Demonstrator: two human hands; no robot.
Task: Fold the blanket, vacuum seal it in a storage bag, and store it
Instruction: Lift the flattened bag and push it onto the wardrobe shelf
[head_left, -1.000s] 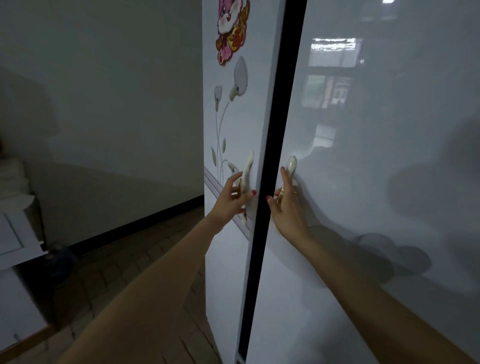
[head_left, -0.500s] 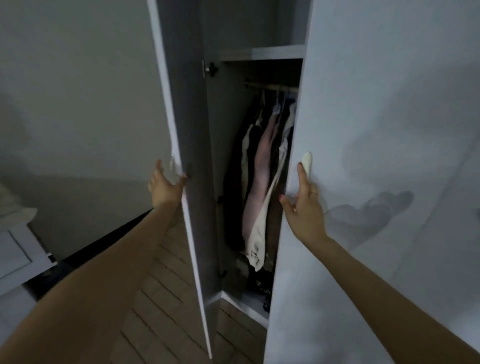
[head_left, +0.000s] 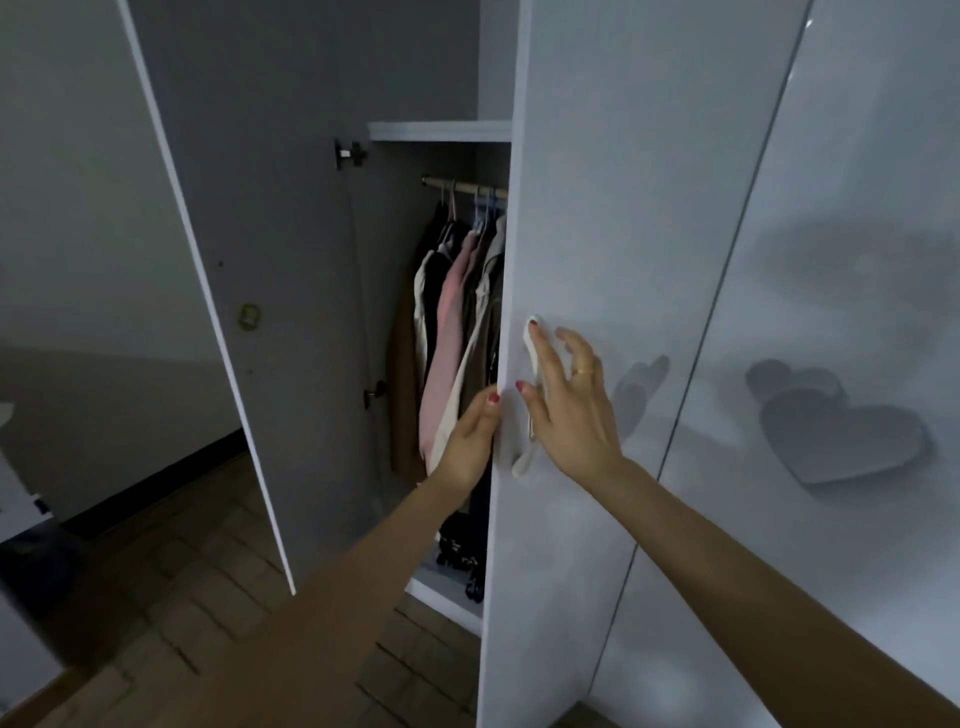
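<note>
Left hand (head_left: 470, 441) grips the right door (head_left: 597, 260) edge; right hand (head_left: 566, 410), fingers spread, rests on its handle (head_left: 530, 395). Swing it wide, clearing the hanging clothes (head_left: 452, 338).

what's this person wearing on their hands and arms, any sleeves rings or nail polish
Both forearms are bare, with no sleeves in view. The right hand wears a thin gold ring on one finger, and its nails carry red polish. The left hand shows a red-polished thumbnail; no ring is visible on it.
</note>
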